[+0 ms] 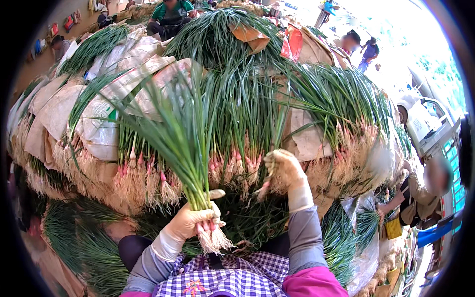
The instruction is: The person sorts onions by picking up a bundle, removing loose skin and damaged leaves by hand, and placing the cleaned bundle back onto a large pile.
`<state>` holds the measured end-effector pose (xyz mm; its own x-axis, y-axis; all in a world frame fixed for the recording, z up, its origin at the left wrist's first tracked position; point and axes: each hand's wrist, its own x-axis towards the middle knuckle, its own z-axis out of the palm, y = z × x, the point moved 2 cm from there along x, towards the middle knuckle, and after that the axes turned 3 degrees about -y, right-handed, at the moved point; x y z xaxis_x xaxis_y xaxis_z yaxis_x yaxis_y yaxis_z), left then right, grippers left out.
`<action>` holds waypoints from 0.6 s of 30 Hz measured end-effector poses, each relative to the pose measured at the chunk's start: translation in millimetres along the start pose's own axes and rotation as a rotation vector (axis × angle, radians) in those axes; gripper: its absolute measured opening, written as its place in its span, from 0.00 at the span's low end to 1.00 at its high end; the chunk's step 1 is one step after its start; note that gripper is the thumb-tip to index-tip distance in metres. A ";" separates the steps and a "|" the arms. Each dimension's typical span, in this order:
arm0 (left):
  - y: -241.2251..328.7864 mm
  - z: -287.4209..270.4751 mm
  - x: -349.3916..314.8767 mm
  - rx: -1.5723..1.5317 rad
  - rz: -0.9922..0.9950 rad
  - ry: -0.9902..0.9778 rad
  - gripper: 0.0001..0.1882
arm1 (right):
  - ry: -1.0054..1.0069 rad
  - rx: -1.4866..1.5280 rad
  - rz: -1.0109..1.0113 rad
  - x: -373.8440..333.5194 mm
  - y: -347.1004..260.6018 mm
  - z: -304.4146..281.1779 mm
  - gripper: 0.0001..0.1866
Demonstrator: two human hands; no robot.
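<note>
My left hand point(190, 220), in a pale glove, is wrapped round the lower stems of a bunch of green garlic point(190, 158). Its long leaves fan up and to the left, and its pink bulbs and whitish roots hang below my fingers. To the right, my gloved right hand point(286, 171) is closed on what looks like a single green garlic stalk point(265, 185), its bulb end pointing down. That hand is close to the front row of the heap of green garlic point(237, 123), whose roots face me.
Brown and white sacking point(99, 121) lies between bundles on the heap. More green garlic point(94, 252) lies low at the left, and some point(339, 242) at the right. A person point(420, 198) works at the right, near a white truck point(425, 119). Another person point(170, 17) sits behind the heap.
</note>
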<state>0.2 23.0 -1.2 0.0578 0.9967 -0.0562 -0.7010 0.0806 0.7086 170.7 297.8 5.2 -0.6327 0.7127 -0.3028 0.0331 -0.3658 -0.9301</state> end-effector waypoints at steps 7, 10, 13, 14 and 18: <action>-13.5 -9.4 -3.3 0.287 -0.313 0.183 0.08 | -0.052 -0.121 -0.071 -43.9 52.0 56.0 0.08; -21.4 -5.5 0.6 0.321 -0.327 0.155 0.08 | -0.056 -0.261 -0.051 -56.4 63.9 70.9 0.08; -27.3 -2.0 4.9 0.302 -0.304 0.158 0.07 | -0.027 -0.356 -0.053 -64.0 69.6 85.9 0.09; -26.7 2.4 5.8 0.287 -0.288 0.172 0.07 | -0.012 -0.384 -0.046 -67.1 69.0 91.4 0.08; -37.3 -6.5 10.6 0.272 -0.222 0.165 0.07 | 0.068 -0.636 -0.144 -71.0 87.3 110.4 0.10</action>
<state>22.4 30.6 -32.8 0.0559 0.9436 -0.3262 -0.4686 0.3133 0.8260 133.1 149.2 -31.6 -0.6155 0.7719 -0.1591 0.4161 0.1468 -0.8974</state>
